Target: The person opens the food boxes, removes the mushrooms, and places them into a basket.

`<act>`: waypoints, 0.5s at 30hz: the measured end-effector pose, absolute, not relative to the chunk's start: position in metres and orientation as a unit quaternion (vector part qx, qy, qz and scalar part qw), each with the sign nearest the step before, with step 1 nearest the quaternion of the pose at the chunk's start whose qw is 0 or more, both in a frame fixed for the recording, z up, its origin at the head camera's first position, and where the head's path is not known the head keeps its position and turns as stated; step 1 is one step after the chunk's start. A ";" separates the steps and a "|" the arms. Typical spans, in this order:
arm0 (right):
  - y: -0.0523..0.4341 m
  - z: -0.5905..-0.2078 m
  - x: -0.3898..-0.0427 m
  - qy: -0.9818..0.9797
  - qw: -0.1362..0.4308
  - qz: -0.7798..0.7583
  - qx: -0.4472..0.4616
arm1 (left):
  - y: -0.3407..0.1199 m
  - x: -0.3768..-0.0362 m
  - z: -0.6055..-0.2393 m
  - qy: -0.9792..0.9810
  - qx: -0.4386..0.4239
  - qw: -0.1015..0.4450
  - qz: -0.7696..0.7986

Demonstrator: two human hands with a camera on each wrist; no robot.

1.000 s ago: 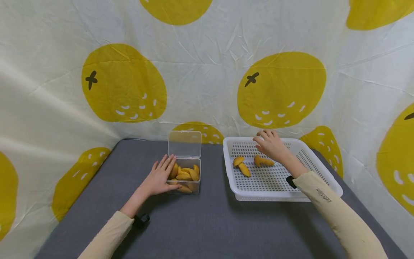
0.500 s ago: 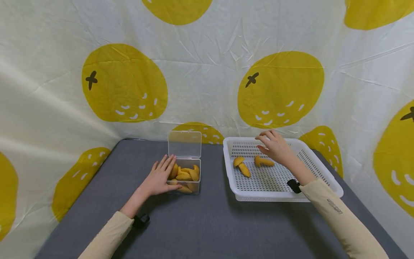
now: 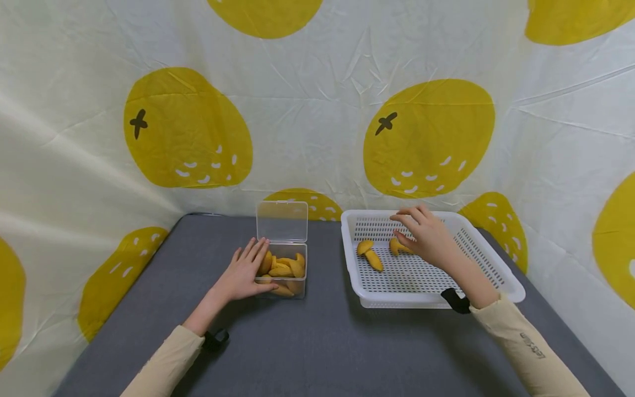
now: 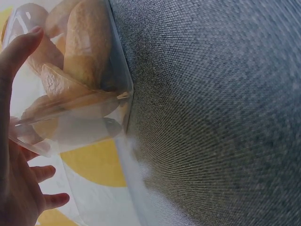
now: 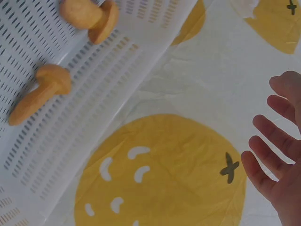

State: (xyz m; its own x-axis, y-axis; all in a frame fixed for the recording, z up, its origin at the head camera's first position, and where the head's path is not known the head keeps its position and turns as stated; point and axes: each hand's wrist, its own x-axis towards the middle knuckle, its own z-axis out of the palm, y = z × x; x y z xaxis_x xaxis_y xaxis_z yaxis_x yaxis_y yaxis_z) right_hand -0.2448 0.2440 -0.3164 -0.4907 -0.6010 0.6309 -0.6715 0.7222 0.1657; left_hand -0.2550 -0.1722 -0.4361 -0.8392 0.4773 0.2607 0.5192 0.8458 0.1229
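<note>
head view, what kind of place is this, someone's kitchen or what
Probably a staged recording booth, not a kitchen: a crumpled orange-print cloth backdrop wraps round a grey fabric-covered table that bears only a clear hinged box and a white perforated basket.

My left hand rests against the clear box of yellow pieces; my right hand hovers in the white basket, perhaps touching one piece.
</note>
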 end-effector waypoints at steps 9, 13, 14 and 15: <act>0.218 -0.326 -0.223 -0.857 0.328 0.084 0.389 | -0.172 -0.254 -0.435 -0.955 -0.257 0.111 -0.095; 0.203 -0.335 -0.217 -0.853 0.321 0.084 0.403 | -0.172 -0.254 -0.436 -0.955 -0.254 0.111 -0.105; 0.199 -0.337 -0.216 -0.851 0.320 0.086 0.406 | -0.172 -0.254 -0.436 -0.955 -0.251 0.110 -0.109; 0.195 -0.338 -0.214 -0.851 0.318 0.087 0.408 | -0.173 -0.254 -0.436 -0.956 -0.249 0.109 -0.112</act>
